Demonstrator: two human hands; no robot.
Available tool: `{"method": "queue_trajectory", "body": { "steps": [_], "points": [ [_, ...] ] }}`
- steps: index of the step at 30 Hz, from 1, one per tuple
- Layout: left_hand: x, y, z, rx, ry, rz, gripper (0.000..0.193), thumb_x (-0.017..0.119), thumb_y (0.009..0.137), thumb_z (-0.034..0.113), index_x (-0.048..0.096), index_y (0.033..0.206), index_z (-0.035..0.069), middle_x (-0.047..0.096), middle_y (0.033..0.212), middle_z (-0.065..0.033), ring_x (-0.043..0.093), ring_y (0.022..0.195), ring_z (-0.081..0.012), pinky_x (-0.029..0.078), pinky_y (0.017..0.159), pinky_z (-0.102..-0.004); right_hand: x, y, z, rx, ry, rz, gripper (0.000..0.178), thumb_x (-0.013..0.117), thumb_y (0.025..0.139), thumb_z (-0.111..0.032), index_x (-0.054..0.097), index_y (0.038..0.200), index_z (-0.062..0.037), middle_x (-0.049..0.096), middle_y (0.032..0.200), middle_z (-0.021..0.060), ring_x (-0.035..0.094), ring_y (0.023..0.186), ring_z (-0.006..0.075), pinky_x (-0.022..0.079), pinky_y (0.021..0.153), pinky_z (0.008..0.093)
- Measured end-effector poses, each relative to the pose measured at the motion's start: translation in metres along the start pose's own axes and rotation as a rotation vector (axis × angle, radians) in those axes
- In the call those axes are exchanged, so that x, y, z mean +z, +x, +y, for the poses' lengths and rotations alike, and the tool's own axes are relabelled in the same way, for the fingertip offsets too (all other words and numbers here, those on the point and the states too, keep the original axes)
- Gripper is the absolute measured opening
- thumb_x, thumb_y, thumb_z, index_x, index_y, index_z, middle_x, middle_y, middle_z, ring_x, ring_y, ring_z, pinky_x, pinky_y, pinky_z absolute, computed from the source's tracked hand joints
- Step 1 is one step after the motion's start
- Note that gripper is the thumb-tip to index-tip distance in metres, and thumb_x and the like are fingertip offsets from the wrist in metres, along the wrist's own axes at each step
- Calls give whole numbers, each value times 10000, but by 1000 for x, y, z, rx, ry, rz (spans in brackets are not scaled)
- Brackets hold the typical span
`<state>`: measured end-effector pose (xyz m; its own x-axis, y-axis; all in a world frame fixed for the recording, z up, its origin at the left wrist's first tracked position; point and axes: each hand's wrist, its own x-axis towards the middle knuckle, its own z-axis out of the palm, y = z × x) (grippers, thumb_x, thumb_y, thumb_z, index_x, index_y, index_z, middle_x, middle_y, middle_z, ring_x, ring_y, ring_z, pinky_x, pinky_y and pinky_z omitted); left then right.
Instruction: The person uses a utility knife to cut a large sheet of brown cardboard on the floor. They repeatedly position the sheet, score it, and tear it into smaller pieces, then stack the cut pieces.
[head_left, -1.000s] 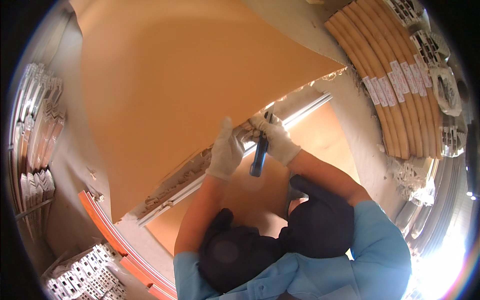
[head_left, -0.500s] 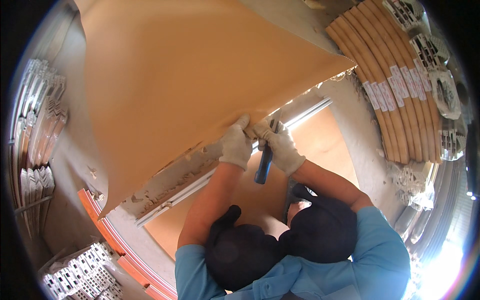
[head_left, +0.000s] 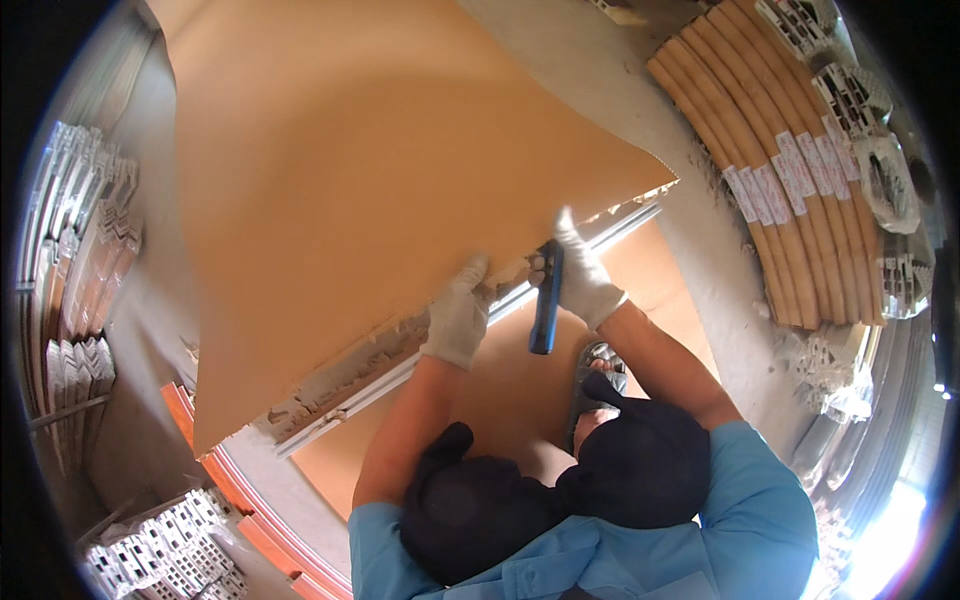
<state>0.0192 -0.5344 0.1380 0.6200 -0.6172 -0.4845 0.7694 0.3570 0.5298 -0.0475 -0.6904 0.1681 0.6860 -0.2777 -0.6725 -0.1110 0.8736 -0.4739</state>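
A large brown cardboard sheet [head_left: 380, 170] spreads in front of me, its near edge torn and ragged. My left hand [head_left: 460, 318], in a white work glove, grips that edge with its thumb on top; the fingers underneath are partly hidden. To its right, my gloved right hand [head_left: 584, 278] holds a blue-handled utility knife [head_left: 545, 315] against the palm. The right thumb stretches up onto the cardboard's edge. No blade can be made out. Just below the torn edge runs a long silver-white metal profile [head_left: 370, 397].
Another cardboard piece [head_left: 650, 290] lies on the floor under the profile. Long wrapped brown bundles [head_left: 740, 130] with labels are stacked on the right. Orange-red profiles [head_left: 262, 515] and white slotted profiles [head_left: 165, 545] lie at lower left. Wrapped lengths [head_left: 90, 240] stand along the left.
The cardboard's near edge has come down toward me, with its right corner shifted left and lower. My right hand has turned, its thumb now stretched upward, and the knife's blade no longer shows.
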Motion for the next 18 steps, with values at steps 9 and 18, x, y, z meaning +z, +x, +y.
{"method": "queue_trajectory", "body": {
  "steps": [9,18],
  "points": [
    [-74,-31,-9,225,115,-181,391,501,978,279,448,1299,62,509,1312,-132,492,1224,-295,449,976,-486,4,16,2,22,-236,-92,162,681,867,-167,542,839,-88,466,652,-1,439,501,83,359,442,214],
    [-87,-58,41,231,-403,131,368,502,979,232,458,1294,47,508,1328,-139,474,1245,-296,404,1031,-511,3,23,8,88,-190,-70,515,759,737,-520,554,947,-96,522,744,16,490,581,102,384,486,221]
  ]
}}
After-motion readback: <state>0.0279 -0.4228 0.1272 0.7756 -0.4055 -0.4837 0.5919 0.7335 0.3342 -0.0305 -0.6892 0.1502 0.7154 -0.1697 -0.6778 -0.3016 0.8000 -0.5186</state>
